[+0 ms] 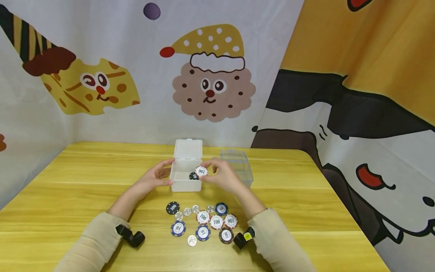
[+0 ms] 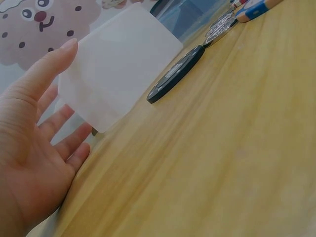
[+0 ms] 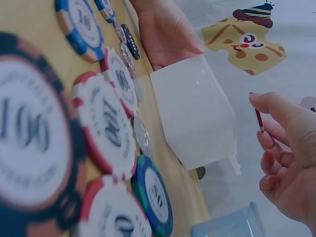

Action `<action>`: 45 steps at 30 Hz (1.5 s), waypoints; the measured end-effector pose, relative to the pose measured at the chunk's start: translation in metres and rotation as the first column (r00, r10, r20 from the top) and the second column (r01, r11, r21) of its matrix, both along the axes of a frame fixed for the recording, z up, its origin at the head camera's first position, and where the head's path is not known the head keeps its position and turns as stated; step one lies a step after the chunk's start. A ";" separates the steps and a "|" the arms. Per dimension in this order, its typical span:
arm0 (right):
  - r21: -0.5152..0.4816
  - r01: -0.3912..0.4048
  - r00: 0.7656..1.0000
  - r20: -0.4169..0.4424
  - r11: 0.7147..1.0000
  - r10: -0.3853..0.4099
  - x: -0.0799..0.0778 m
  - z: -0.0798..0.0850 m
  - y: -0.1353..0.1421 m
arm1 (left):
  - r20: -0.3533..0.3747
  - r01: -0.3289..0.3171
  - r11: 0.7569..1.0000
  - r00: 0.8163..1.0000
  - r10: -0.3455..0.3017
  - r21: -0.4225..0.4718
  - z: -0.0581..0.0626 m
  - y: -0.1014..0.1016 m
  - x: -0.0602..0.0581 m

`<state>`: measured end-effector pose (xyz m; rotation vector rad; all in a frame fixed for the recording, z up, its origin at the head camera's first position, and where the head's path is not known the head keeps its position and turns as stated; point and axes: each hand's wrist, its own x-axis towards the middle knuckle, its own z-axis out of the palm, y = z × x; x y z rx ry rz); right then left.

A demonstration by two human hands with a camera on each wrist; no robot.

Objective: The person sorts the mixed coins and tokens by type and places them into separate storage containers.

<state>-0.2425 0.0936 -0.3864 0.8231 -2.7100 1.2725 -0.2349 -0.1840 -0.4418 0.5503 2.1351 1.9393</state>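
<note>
A white plastic box [image 1: 186, 186] stands on the table with its lid [image 1: 188, 149] raised at the back. My left hand [image 1: 157, 176] is at the box's left side, thumb at the front corner and fingers loosely extended along the side, as the left wrist view [image 2: 37, 133] also shows. Over the box's right part, my right hand [image 1: 221, 174] pinches a red-and-white poker chip [image 1: 201, 171] marked 100 between thumb and fingertips; it appears edge-on in the right wrist view. Inside the box, partly covered by that chip, lies a black poker chip [image 1: 193, 176].
A clear plastic box [image 1: 242, 166] stands right of the white one, partly behind my right hand. In front lie several poker chips: black [image 1: 173, 207], blue [image 1: 178, 228], red-and-white [image 1: 216, 222] and brown-black [image 1: 225, 235]. Several silver coins [image 1: 192, 240] lie among them. A printed curtain [image 1: 136, 128] hangs behind the table.
</note>
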 end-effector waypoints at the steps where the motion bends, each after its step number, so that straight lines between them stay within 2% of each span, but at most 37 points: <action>1: -0.004 0.001 1.000 -0.002 1.000 -0.001 -0.002 0.000 -0.002 | -0.001 0.000 1.000 1.000 0.000 0.001 0.000 0.000 0.000; 9: -0.017 0.047 0.998 0.032 0.999 -0.046 -0.014 -0.003 -0.018 | 0.007 -0.005 1.000 1.000 0.005 -0.004 0.000 0.000 -0.001; 17: -0.012 0.078 0.994 0.079 0.997 -0.077 -0.025 -0.009 -0.025 | 0.022 0.008 1.000 1.000 -0.008 -0.001 0.018 0.005 0.010; 27: 0.044 0.074 0.996 0.052 0.996 -0.076 -0.029 -0.008 -0.035 | 0.006 -0.002 1.000 1.000 0.002 -0.013 -0.003 0.000 -0.002; 36: 0.127 0.078 0.997 0.018 0.989 -0.081 -0.028 -0.006 -0.035 | 0.002 0.005 1.000 1.000 -0.005 -0.006 -0.001 0.001 -0.001; 45: 0.136 0.049 0.999 0.014 0.989 -0.051 -0.026 -0.007 -0.032 | -0.006 0.012 1.000 1.000 -0.012 -0.019 -0.001 0.001 -0.001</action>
